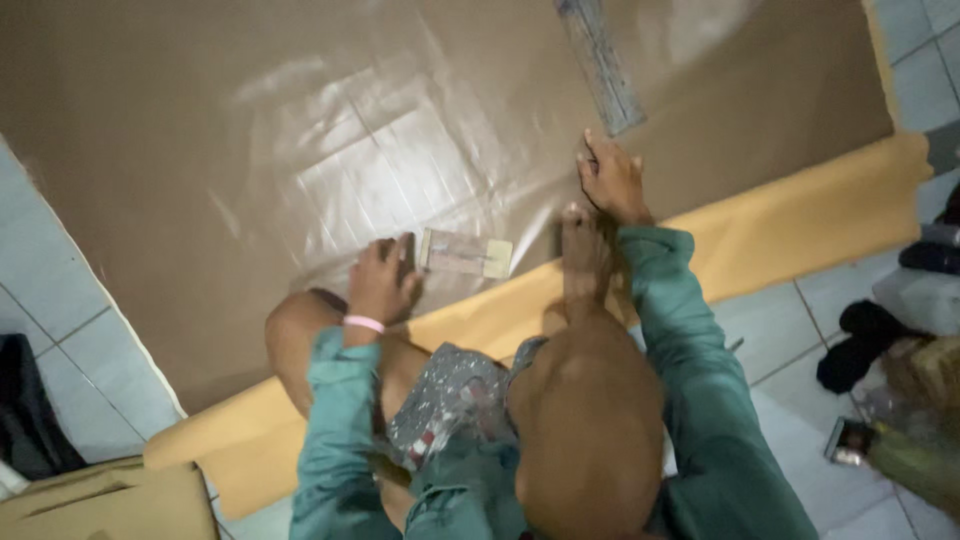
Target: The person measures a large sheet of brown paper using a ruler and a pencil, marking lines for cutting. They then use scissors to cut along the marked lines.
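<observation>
From my remote feed, the head camera looks down on a person in teal sleeves crouched on a tiled floor over a large sheet of glossy brown paper. The left hand, a pink band at its wrist, lies palm-down and flat on the sheet, fingers spread and holding nothing; its fingertips touch the left end of a small rectangular card, which lies on the paper just at the hand's 3 o'clock. The right hand presses on the sheet at about 1 o'clock from the card, fingers partly curled; I cannot tell whether it grips anything. Just at its 12 o'clock lies the lower end of a long clear ruler, which runs up to the top edge of the frame. A bare foot rests on the paper between the two hands. A paler yellow-brown roll of paper borders the sheet's near edge. A cardboard box sits at 7 o'clock in the frame, dark clothing at 4 o'clock.
</observation>
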